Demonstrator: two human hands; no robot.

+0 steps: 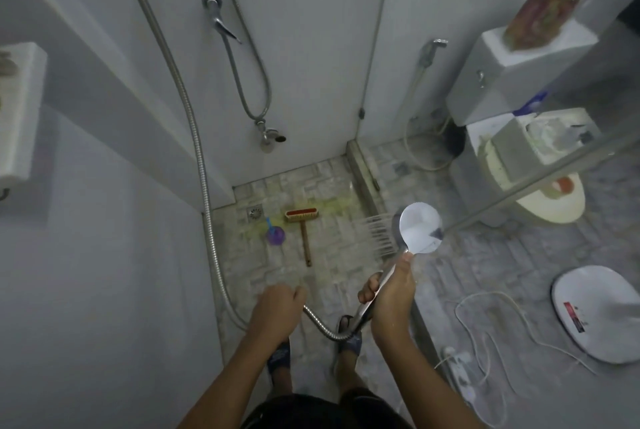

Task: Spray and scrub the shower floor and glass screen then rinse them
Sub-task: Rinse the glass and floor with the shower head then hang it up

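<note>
the right hand (pixel 388 293) is wrapped tight around the chrome handle of the shower head (pixel 419 231), thumb lying along the stem just under the round face. the head is tilted so its face points left, and thin streams of water (pixel 379 234) leave it sideways over the shower floor (pixel 332 193). the left hand (pixel 277 304) hangs apart to the left, fingers loosely curled, with nothing in it; the metal hose (pixel 204 158) runs from the handle's lower end, passes behind this hand and climbs the left wall. on the tiled shower floor a scrub brush (pixel 303 221) with a wooden handle lies flat, bristle head toward the back wall, handle pointing toward the person. just left of it lies a purple spray bottle (pixel 275 234), near the round drain (pixel 255 213). a yellowish streak of cleaner shows on the tiles around the brush head. the glass screen (pixel 519 186) stands to the right of the shower head, its edge running diagonally, with the toilet (pixel 519 82) seen beyond it. the person's feet in dark sandals stand on the tiles below the hands.
</note>
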